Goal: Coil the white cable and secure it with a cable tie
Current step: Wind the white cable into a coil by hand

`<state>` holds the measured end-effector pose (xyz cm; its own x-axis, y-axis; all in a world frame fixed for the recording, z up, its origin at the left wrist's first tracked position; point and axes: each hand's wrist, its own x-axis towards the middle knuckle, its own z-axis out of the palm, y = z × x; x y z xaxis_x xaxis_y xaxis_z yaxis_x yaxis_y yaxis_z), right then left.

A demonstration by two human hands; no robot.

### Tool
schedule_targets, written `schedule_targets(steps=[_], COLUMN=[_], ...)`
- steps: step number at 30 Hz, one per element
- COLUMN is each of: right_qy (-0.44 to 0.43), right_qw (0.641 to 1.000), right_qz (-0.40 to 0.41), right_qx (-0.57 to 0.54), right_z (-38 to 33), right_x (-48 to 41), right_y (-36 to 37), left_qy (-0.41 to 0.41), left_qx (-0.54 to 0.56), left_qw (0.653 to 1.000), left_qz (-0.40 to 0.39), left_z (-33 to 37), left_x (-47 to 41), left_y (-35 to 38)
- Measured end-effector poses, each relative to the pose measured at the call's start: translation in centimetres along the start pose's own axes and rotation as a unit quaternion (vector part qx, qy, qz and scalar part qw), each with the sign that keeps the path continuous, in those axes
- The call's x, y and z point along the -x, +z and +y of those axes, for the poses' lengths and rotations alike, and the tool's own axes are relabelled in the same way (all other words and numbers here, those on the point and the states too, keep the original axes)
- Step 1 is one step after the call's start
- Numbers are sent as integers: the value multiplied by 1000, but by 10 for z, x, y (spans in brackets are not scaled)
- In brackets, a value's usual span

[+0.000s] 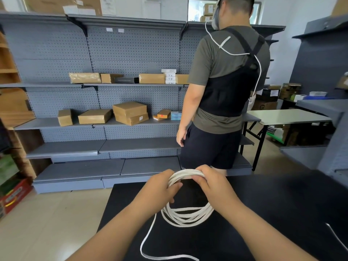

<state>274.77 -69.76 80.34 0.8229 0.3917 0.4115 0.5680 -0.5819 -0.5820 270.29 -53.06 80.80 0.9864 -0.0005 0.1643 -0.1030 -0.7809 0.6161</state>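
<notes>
The white cable (185,216) is wound into a coil of several loops held upright over the black table (273,204). My left hand (162,187) grips the coil's upper left part. My right hand (211,183) pinches the top of the coil from the right. The lower loops hang down and rest on the table. A loose tail of the cable runs from the coil's left side down to the near table edge and curls to the right. A thin white strip (337,236) lies at the table's right edge; whether it is the cable tie I cannot tell.
A person (224,87) stands just beyond the table, back turned, facing grey shelves (105,146) holding cardboard boxes. A white folding table (288,116) stands at the right. Tan floor lies to the left of the black table.
</notes>
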Motion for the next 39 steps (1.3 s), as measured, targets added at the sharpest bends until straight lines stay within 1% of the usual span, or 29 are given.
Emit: schedule_targets(steps=[3, 5, 8, 10, 12, 16, 19, 23, 27, 30, 33, 36, 39], right_qy=[28, 52, 79, 95, 112, 119, 84, 14, 4, 6, 38, 84, 117], right_qw=[998, 994, 985, 979, 977, 986, 994, 1000, 1000, 1000, 999, 995, 989], right_qz=[34, 66, 103, 106, 89, 32, 16, -12, -20, -17, -19, -5, 12], right_qx=[-39, -70, -115, -145, -161, -112, -63, 18, 21, 13, -13, -56, -86], right_z=[1, 2, 1, 0, -1, 0, -2, -7, -1, 2, 9, 16, 19], right_x=[0, 0, 0, 2, 2, 0, 0, 2, 4, 6, 10, 15, 21], right_y=[-2, -3, -2, 1, 2, -1, -1, 3, 7, 12, 22, 28, 36], left_qy=[-22, -30, -33, -32, -30, -26, -19, -7, 16, 21, -26, -71, -121], left_qx=[71, 87, 72, 34, -12, -89, -151, -170, -161, -114, 37, 162, 269], left_qw=[997, 995, 995, 995, 994, 989, 983, 983, 985, 992, 999, 984, 956], left_qz=[22, 37, 62, 84, 102, 116, 100, 69, 62, 48, 15, 8, -3], left_z=[-5, -8, -8, -7, -6, -6, -1, 5, 1, -7, -17, -28, -33], left_x=[2, 4, 3, 2, 1, -2, -2, -1, 0, 3, 6, 14, 22], left_y=[4, 6, 7, 7, 6, 2, 3, 4, 4, 10, 19, 27, 35])
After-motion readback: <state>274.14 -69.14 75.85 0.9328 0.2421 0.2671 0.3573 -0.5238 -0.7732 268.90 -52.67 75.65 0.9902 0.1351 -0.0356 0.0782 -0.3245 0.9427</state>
